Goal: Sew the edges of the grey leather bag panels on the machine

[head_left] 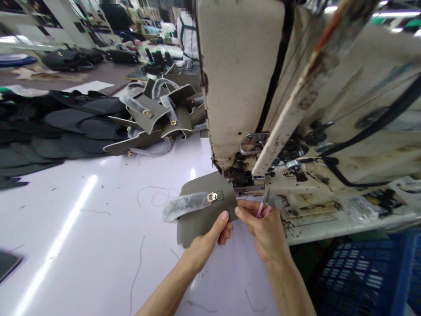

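An olive-grey bag panel [197, 230] lies just in front of the sewing machine's needle area. On it sit a gold ring fitting [213, 197] and a handle wrapped in clear plastic [186, 206]. My left hand [210, 235] pinches the panel's near edge, thumb on top and fingers beneath. At the panel's right corner, my right hand [261, 224] closes thumb and fingertips on the edge. Pink-handled thread snips [264, 207] are tucked in that same hand, blades pointing up toward the machine. The far edge of the panel reaches beside the presser foot area.
The sewing machine [243, 66] rises close beyond my hands. Similar bag panels with wrapped handles [161, 109] are heaped behind, and black pieces [66, 127] are stacked at left. Loose threads lie on the white table [108, 250]. A blue crate [368, 267] stands at lower right.
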`<state>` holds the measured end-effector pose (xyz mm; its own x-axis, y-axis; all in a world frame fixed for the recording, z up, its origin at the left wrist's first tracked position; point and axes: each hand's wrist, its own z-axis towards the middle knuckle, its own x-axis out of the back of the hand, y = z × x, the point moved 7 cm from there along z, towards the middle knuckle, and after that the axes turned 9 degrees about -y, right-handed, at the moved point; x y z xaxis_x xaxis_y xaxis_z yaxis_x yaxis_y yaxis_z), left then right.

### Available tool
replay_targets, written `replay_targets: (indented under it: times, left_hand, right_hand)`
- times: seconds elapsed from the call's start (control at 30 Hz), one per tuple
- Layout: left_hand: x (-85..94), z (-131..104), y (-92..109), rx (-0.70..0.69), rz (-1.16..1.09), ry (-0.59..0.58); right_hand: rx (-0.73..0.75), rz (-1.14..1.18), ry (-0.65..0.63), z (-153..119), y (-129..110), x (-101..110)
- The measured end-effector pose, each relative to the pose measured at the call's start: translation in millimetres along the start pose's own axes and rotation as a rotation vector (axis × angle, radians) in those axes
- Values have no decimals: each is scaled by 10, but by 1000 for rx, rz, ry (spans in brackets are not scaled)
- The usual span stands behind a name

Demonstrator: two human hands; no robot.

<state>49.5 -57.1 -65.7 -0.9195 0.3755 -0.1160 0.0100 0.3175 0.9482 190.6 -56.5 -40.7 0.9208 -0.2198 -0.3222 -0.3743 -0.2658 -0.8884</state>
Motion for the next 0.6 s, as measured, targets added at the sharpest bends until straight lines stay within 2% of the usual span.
replay_targets:
  times: [0.13,0.3,0.43,0.53,0.6]
  left_hand:
    - [-7,17,-111,-30,-91,-1]
    - [4,2,-237,-46,-132,39]
    - [-7,4,-91,-89,-21,35]
    - [11,28,92,-193,117,2]
    - [54,50,139,-269,195,-28]
  right_hand:
    - [-21,40,47,-25,34,25]
    - [-9,-58,-13,-122,0,26]
    - [16,-93,-75,-157,-44,26]
    - [34,-91,-118,-142,-68,6]
    - [41,-76,-131,-126,-75,-3]
